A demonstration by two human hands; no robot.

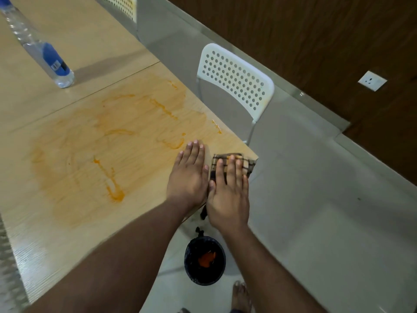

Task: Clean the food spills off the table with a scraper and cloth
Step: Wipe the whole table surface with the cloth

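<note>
Carefully now: below you the bin (205, 260) waits, yet your cloth (234, 164) sits at the tabletop (67, 222) corner; a hard push could drop it; your right hand (228, 195) presses it with flat fingers, your left hand (188, 175) lies flat beside it; beyond, orange smears (112, 141) spread wide; no scraper shows.

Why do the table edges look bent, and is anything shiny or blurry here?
Head view: the wide-angle lens bows the table edges; soft glare sits on its near left corner; the water bottle casts a long shadow rightward; the bin below looks slightly soft.
</note>
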